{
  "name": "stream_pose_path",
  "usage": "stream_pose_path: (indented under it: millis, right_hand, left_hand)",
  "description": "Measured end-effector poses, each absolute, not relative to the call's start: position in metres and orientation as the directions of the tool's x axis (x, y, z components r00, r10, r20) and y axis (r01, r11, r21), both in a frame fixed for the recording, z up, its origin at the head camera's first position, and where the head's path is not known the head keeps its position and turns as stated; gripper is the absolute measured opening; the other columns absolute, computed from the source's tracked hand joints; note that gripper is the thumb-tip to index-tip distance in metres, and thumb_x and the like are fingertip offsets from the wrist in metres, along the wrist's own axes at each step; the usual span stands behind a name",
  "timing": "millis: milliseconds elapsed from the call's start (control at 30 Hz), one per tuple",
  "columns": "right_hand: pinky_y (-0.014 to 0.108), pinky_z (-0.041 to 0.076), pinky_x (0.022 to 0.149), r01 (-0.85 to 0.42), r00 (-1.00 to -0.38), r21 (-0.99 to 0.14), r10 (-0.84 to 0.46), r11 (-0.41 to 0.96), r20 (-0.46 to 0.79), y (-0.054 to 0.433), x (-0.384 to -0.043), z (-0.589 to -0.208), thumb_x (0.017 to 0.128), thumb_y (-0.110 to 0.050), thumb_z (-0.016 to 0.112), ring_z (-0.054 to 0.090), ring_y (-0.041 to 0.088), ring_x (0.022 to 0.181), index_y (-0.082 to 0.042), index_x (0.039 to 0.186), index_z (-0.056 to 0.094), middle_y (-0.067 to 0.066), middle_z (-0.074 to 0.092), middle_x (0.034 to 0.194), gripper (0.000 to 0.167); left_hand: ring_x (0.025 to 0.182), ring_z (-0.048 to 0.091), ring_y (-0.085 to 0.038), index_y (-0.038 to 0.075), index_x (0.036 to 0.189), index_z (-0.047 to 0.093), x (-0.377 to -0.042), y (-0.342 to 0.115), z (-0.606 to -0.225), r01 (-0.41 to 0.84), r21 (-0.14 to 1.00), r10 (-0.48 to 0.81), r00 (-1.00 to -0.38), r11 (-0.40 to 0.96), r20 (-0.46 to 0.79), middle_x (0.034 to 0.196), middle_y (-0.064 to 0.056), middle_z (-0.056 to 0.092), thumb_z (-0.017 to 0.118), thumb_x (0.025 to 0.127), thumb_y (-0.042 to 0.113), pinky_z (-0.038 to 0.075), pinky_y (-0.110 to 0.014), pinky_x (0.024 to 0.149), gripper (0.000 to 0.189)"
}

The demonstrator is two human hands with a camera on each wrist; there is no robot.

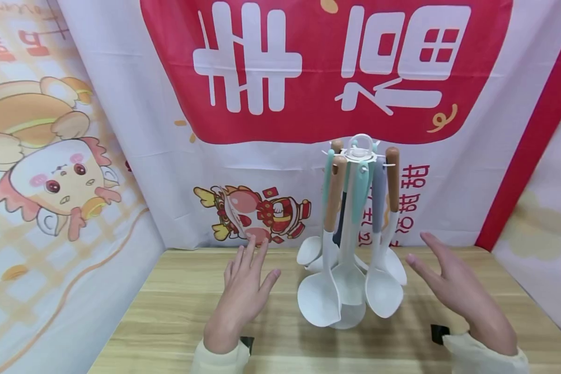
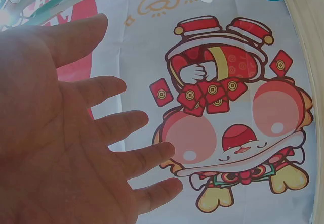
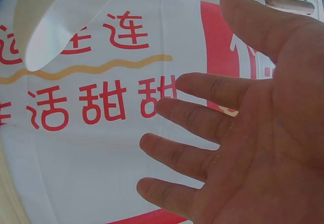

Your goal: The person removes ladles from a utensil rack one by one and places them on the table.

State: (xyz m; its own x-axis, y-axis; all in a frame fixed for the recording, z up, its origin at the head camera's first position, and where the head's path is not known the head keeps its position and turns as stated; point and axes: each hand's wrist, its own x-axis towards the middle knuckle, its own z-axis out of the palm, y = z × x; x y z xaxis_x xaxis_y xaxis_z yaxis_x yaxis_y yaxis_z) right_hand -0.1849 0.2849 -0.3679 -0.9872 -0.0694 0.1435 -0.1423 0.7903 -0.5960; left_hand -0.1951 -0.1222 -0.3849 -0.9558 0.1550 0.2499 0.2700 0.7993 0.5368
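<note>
Had a utensil stand (image 1: 358,154) upright between left hand (image 1: 244,291) and right hand (image 1: 463,291).

Held both clear of it, with fingers straight and spread wide. Had a white ladle (image 1: 319,300) and a white spoon (image 1: 383,293) hanging in front, partly covering the round base (image 1: 349,318), with brown, mint and grey-blue handles (image 1: 338,195) crowded round the top. Saw the stand set on a pale wood-grain table (image 1: 177,311), near a white hanging cloth (image 1: 243,166) with red panel and cartoon print; saw more printed cloth (image 1: 61,280) along left and right.
</note>
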Motion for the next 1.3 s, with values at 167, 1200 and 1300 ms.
stream_pose_path:
  millis: [167, 1200, 1300]
  right_hand:
    - [0.085, 0.029, 0.111, -0.135, -0.988, -0.591, -0.063, 0.795, 0.141, 0.284, -0.183, -0.365, 0.107, -0.054, 0.053, 0.025, 0.064, 0.15, -0.002, 0.168, 0.014, 0.036, 0.02, 0.169, 0.089]
    - [-0.006, 0.04, 0.093, -0.444, -0.727, -0.605, 0.129, 0.661, 0.675, 0.205, -0.146, -0.328, 0.093, -0.007, 0.08, 0.072, 0.003, 0.106, -0.006, 0.142, 0.063, 0.019, 0.072, 0.13, 0.052]
    - [-0.006, 0.04, 0.092, -0.417, -0.756, -0.623, 0.128, 0.662, 0.642, 0.194, -0.149, -0.324, 0.094, -0.011, 0.08, 0.074, 0.033, 0.109, -0.006, 0.145, 0.061, 0.019, 0.071, 0.131, 0.055]
  left_hand:
    - [0.163, 0.011, -0.049, 0.015, 0.167, 0.031, -0.196, -0.121, -0.384, 0.276, 0.537, 0.163, -0.955, 0.797, 0.248, 0.178, -0.015, 0.012, 0.06, 0.107, 0.038, 0.008, -0.078, 0.127, 0.07]
    - [0.131, 0.065, -0.03, 0.005, 0.136, 0.068, -0.193, -0.082, -0.35, 0.661, 0.312, 0.231, -0.6, 0.682, 0.766, 0.138, -0.013, 0.07, 0.079, 0.095, 0.011, 0.052, -0.052, 0.115, 0.043]
    - [0.12, 0.071, -0.026, 0.004, 0.129, 0.071, -0.192, -0.07, -0.324, 0.729, 0.252, 0.229, -0.49, 0.637, 0.841, 0.126, -0.013, 0.074, 0.078, 0.094, 0.005, 0.059, -0.039, 0.108, 0.036]
